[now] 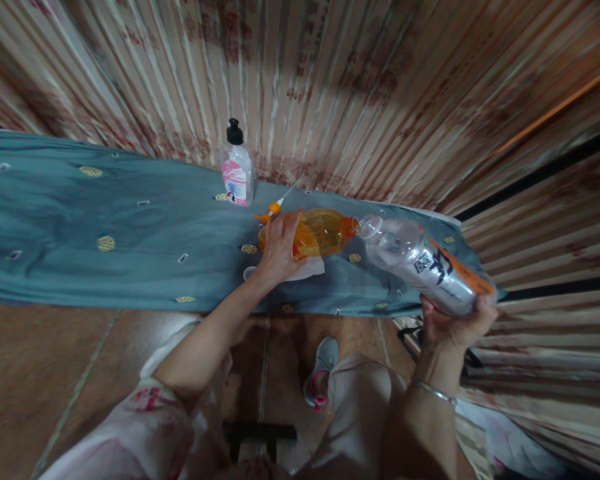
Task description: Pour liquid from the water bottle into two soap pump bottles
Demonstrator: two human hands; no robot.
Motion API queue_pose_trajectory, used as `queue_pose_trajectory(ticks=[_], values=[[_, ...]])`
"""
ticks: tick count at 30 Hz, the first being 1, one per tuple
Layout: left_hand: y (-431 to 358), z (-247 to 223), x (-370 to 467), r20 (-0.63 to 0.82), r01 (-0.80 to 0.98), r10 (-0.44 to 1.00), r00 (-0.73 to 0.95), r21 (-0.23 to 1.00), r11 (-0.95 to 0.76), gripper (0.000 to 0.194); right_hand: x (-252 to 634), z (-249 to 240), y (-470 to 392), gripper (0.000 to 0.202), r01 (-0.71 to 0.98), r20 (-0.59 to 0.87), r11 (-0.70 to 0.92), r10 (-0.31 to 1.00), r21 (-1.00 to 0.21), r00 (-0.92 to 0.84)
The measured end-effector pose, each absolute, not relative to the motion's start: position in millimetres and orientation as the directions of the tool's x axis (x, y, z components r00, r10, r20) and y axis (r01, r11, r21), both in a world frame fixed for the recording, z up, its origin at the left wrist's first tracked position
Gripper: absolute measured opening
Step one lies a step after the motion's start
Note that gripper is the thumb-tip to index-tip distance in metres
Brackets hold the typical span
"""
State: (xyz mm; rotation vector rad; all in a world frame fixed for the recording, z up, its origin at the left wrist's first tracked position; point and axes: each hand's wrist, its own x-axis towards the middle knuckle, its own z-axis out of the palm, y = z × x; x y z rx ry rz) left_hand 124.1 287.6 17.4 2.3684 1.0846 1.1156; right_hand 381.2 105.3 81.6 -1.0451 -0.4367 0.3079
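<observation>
My left hand (pixel 279 248) grips a bottle of orange liquid (pixel 321 231), tipped on its side with its neck pointing right. My right hand (pixel 455 321) holds a large clear plastic bottle (pixel 420 261) with an orange and white label, tilted so its open mouth meets the orange bottle's neck. Both bottles hover just above a teal cloth-covered table (pixel 105 220). An orange cap with a thin nozzle (pixel 273 210) lies on the cloth behind my left hand, and something white (pixel 313 269) sits under that hand.
A clear pump bottle with a black top and pink label (pixel 237 167) stands at the back of the table by the striped curtain (pixel 355 87). My knees and a grey shoe (pixel 323 363) are below the table edge, over a brown tiled floor.
</observation>
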Motion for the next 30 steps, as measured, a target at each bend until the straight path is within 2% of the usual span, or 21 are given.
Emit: queue_pose_trajectory(ticks=[30], values=[[285.5, 19.4, 124.5, 0.533, 0.518, 0.744, 0.403, 0.538, -0.665, 0.098, 384.1, 78.1, 103.1, 0.045, -0.065, 0.168, 0.465, 0.443, -0.883, 0.880]])
